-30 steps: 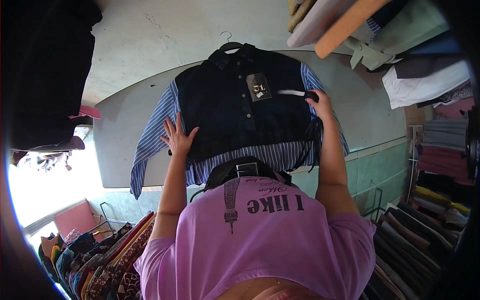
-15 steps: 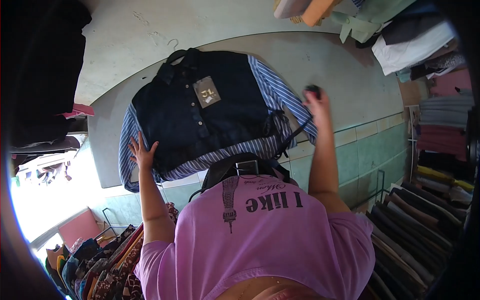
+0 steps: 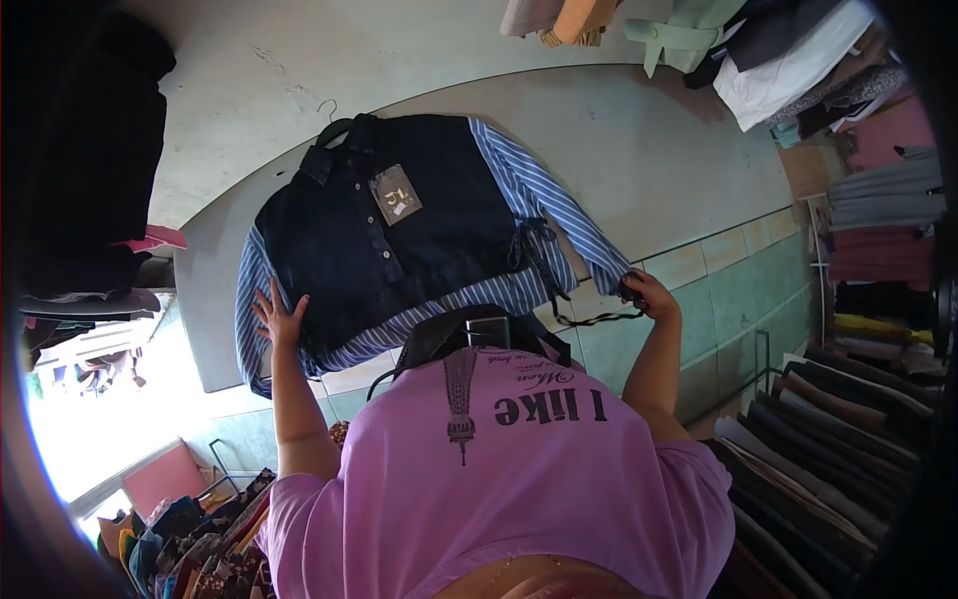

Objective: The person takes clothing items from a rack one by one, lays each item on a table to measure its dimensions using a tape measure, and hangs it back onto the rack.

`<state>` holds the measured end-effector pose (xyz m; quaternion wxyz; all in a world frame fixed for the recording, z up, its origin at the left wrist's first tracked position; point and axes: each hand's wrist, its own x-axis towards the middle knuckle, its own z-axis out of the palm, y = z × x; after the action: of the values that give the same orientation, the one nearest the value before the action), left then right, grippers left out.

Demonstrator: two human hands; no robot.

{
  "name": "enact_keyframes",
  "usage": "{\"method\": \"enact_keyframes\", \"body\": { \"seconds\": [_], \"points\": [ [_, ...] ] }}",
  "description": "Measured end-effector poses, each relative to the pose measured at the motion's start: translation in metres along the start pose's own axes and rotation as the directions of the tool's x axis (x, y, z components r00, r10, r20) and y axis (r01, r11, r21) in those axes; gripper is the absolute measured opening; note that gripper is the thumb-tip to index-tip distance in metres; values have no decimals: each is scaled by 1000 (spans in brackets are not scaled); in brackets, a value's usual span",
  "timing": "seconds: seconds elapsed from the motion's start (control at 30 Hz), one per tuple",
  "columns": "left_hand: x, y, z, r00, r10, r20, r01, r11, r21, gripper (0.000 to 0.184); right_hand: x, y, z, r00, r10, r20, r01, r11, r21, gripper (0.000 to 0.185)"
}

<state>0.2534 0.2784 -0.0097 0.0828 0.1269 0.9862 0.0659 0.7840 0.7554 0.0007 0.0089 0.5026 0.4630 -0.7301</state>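
Observation:
A shirt [image 3: 329,235] with a dark navy body and blue-and-white striped sleeves lies spread out on a pale grey surface, still on a hanger [image 3: 334,132]. A dark square tag [image 3: 396,195] with gold marks rests on its front. My left hand [image 3: 282,317] lies flat, fingers spread, on the striped sleeve and body edge at the left. At the end of the other striped sleeve [image 3: 574,225], my right hand [image 3: 654,296] pinches its dark cuff. A thin black tie [image 3: 599,319] trails from the shirt's hem to near that hand.
Folded clothes [image 3: 888,200] fill shelves at the right. Dark garments [image 3: 818,439] hang in a row at lower right, patterned ones [image 3: 200,539] at lower left. Black clothing [image 3: 90,160] hangs at upper left. A black bag [image 3: 479,334] sits against my chest. Green tiles [image 3: 728,285] run below the surface.
My right hand has come down from above the sleeve to its end, and the sleeve now stretches straighter outward. My left hand stays on the shirt. The black tie has shifted and hangs lower.

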Motion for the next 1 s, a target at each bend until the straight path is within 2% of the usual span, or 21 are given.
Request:
{"method": "enact_keyframes", "body": {
  "seconds": [0.07,0.1,0.17,0.23,0.3,0.33,0.4,0.43,0.5,0.53,0.57,0.6,0.63,0.7,0.73,0.77,0.83,0.87,0.9,0.97,1.0],
  "points": [
    [1,-1,0,1000,-2,28,2,1000,4,90,-19,-23,1,998,-28,-50,22,992,-126,35],
    [0,-1,0,1000,-3,25,2,1000,1,90,-30,-37,-2,988,-85,-132,57,977,-208,33],
    [-3,-2,0,999,10,33,-11,1000,7,91,-41,-56,-20,913,-323,-249,270,936,-224,31],
    [-8,1,-4,999,10,41,-10,1000,12,91,-44,-90,-40,833,-446,-328,357,886,-296,33],
    [-11,2,-6,999,4,46,-5,1000,16,91,-18,-116,-63,627,-645,-436,399,747,-532,36],
    [-11,1,-6,998,1,58,-2,1000,22,91,-8,-133,-59,629,-647,-432,401,745,-533,36],
    [-14,3,-9,998,-2,65,0,1000,25,91,0,-167,-37,376,-720,-584,138,667,-733,37],
    [-16,7,-13,997,-17,74,15,1000,27,87,8,-173,-33,372,-724,-581,145,664,-734,37],
    [-14,13,-10,996,-41,76,39,999,24,82,27,-183,-21,449,-721,-527,395,690,-607,36],
    [-9,14,-3,995,-100,13,100,994,45,76,33,-186,-8,502,-707,-498,443,705,-554,32],
    [-8,27,-10,986,-158,-50,161,985,61,71,41,-187,6,504,-711,-490,450,701,-553,32],
    [-9,44,-11,977,-125,-172,138,988,68,64,51,-186,19,607,-681,-409,534,731,-424,30],
    [-7,68,-18,975,-136,-174,149,987,67,64,61,-187,31,693,-652,-307,588,758,-283,29],
    [0,113,-28,910,234,-343,-232,972,46,63,78,-192,51,791,-566,-230,483,810,-333,27],
    [1,141,-40,882,322,-344,-333,943,31,57,93,-189,51,798,-516,-309,393,837,-382,26],
    [4,169,-48,845,406,-348,-428,904,16,51,104,-190,53,804,-521,-288,401,831,-386,26],
    [16,210,-46,828,426,-365,-547,759,-353,40,124,-195,57,797,-508,-327,388,845,-369,27],
    [17,232,-49,864,441,-241,-500,702,-506,37,103,-215,88,873,-426,-237,358,890,-283,33],
    [18,255,-51,876,469,-114,-424,636,-645,33,94,-225,114,881,-422,-213,356,889,-288,33],
    [25,288,-29,754,650,95,-238,406,-882,30,89,-232,162,911,-408,61,405,857,-319,35],
    [25,307,-28,739,655,156,-122,358,-926,29,99,-224,183,864,-489,122,499,798,-338,34]
  ]
}}
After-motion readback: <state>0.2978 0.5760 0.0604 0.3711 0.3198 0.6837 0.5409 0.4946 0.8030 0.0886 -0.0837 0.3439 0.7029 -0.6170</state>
